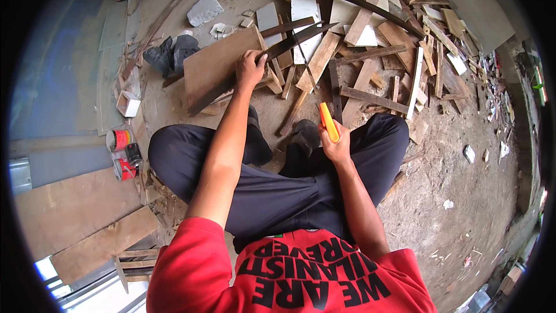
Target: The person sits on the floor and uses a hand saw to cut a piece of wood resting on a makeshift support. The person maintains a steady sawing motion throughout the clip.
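My right hand (337,144) is closed around the orange handle (328,123) of a handsaw. Its thin blade (305,64) shows almost edge-on and runs forward across a long dark wooden strip (284,45); whether the teeth touch the wood I cannot tell. Farther left, my left hand (250,71) grips that strip, thumb on top, against a brown wooden board (217,61). The strip lies slanted along the board, its far end sticking out to the right past the blade. My fingers' undersides are hidden.
Scrap wood (370,69) in many lengths lies heaped ahead and to the right. Black plastic (172,55) and a white block (205,10) lie at the far left. Red tins (124,169) stand left of my knee. My feet (304,134) rest close below the saw.
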Demonstrator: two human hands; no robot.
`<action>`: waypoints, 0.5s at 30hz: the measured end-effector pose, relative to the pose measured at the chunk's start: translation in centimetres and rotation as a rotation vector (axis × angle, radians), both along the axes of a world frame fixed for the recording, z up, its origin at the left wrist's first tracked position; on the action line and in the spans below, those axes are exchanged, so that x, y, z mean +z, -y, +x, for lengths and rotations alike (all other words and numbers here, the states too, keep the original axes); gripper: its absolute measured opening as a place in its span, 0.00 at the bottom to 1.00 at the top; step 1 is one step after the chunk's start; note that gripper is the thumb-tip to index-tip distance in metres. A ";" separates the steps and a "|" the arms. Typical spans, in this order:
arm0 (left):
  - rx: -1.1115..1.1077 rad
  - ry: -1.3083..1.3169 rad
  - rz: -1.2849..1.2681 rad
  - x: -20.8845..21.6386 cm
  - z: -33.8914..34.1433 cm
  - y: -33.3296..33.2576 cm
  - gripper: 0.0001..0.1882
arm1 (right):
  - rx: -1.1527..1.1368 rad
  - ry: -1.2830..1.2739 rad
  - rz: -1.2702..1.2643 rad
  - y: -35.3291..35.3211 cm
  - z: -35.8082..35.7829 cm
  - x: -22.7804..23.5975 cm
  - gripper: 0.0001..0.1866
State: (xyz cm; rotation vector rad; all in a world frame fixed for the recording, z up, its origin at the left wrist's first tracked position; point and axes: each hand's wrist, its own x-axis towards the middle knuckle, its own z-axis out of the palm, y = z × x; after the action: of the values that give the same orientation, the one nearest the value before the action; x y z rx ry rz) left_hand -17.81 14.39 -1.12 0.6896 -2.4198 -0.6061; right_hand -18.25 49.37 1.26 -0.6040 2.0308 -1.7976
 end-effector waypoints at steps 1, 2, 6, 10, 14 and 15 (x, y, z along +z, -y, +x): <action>-0.002 -0.025 -0.059 0.0 0.1 -0.4 0.16 | -0.001 -0.013 -0.003 -0.1 0.0 -0.2 0.10; -0.024 0.007 -0.131 0.1 0.6 -0.9 0.16 | -0.001 -0.027 -0.006 -0.2 0.1 -0.7 0.10; -0.047 0.040 -0.020 1.0 0.9 -1.3 0.17 | -0.010 -0.030 -0.009 -0.2 0.3 0.1 0.10; 0.001 0.060 -0.225 1.2 1.1 -3.3 0.17 | -0.005 -0.032 -0.085 -0.1 0.3 0.7 0.10; 0.056 -0.006 -0.391 0.3 1.5 -5.7 0.13 | 0.042 -0.074 -0.085 -0.2 0.5 0.5 0.11; 0.048 -0.031 -0.387 0.2 1.6 -5.7 0.13 | 0.055 -0.090 -0.072 -0.2 0.5 0.6 0.11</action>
State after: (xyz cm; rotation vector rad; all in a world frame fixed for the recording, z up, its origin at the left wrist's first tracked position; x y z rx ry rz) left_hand -16.22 20.07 -0.90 0.5653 -2.3865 -0.1191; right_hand -17.73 49.57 1.91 -0.7681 1.9930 -1.8489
